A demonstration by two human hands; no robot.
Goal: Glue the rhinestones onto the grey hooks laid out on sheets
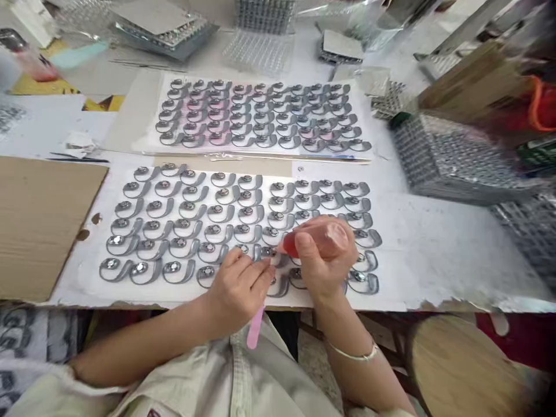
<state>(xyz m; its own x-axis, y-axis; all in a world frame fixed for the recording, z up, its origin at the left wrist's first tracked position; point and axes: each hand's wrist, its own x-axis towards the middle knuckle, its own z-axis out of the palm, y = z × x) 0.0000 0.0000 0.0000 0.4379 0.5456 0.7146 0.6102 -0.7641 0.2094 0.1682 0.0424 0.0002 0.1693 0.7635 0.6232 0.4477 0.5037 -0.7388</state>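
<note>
I watch from afar as a beige shirt front [204, 376] meets a worktop [456, 255] laid with rows of stone-set metal pieces [174, 271].

The right grip [324, 260] is closed around a red squeeze bottle [315, 242], tilted nozzle-down with its tip just over the pieces, apparently to reach one spot. The left grip [237, 292] curls around a pink stick [256, 327], its fingertips [256, 271] on a piece, seemingly steadying it. Spacing on the white sheet [278, 174] appears to keep each piece separate; the nearest rows lie directly beneath both grips.
</note>
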